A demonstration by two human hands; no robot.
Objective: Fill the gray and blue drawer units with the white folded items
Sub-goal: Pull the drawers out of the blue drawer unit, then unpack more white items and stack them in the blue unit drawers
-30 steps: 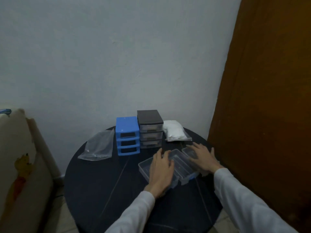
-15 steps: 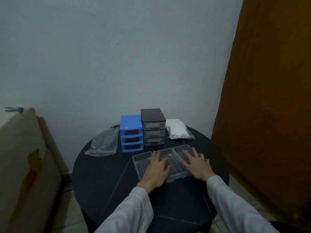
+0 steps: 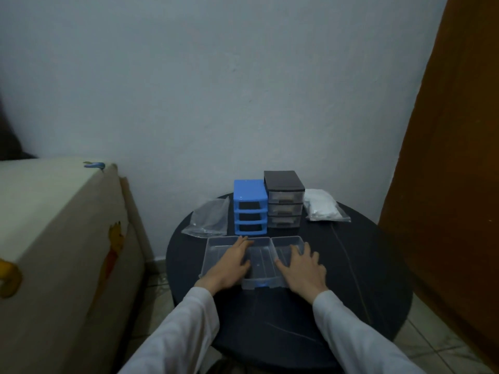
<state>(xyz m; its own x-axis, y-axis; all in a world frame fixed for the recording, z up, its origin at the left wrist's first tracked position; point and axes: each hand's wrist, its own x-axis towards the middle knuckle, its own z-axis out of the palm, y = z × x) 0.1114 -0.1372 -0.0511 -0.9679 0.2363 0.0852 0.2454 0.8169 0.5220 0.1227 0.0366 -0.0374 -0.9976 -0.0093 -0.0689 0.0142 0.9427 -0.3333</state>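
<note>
My left hand (image 3: 229, 261) and right hand (image 3: 302, 268) lie flat, fingers straight, gripping nothing, on the three clear drawers (image 3: 259, 261); a push could slide them off the surface (image 3: 378, 265). Behind the drawers: blue unit (image 3: 250, 207), gray unit (image 3: 284, 202), bagged white folded items (image 3: 322, 209)

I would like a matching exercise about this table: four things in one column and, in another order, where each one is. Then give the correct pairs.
Things
1. blue drawer unit
2. gray drawer unit
3. bag of white items
4. empty clear bag

Places
A. far right of the back row, beside the gray unit
B. far left of the back row, lying flat
C. directly behind the clear drawers, its slots empty
D. between the blue unit and the bag of white items, its drawers in place

Pairs: 1-C, 2-D, 3-A, 4-B
</note>
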